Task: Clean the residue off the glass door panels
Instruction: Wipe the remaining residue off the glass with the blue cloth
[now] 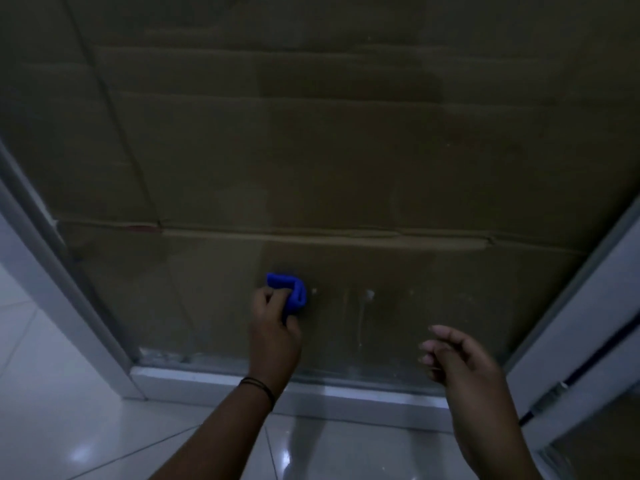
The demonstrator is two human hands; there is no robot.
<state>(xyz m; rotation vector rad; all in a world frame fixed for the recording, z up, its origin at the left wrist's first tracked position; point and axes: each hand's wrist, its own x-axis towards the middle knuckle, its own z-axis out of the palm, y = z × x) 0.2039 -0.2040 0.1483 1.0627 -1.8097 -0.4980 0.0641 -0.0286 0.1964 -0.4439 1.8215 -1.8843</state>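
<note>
While left hand (273,327) clutches blue cloth (289,294) near glass panel (346,168) bottom edge, right hand (460,362) loose, empty; dried drips (363,306) may smear.

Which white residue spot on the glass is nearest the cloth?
The small spot just right of the blue cloth in the left hand; the bigger spot, with a drip below, lies farther right.

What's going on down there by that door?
A person is cleaning the lower part of a glass door panel. The left hand grips a folded blue cloth and holds it against the glass. Just right of the cloth, white spots and a drip streak remain on the glass. The right hand hangs free nearby, fingers loosely curled, holding nothing. Brown cardboard shows behind the glass.
</note>
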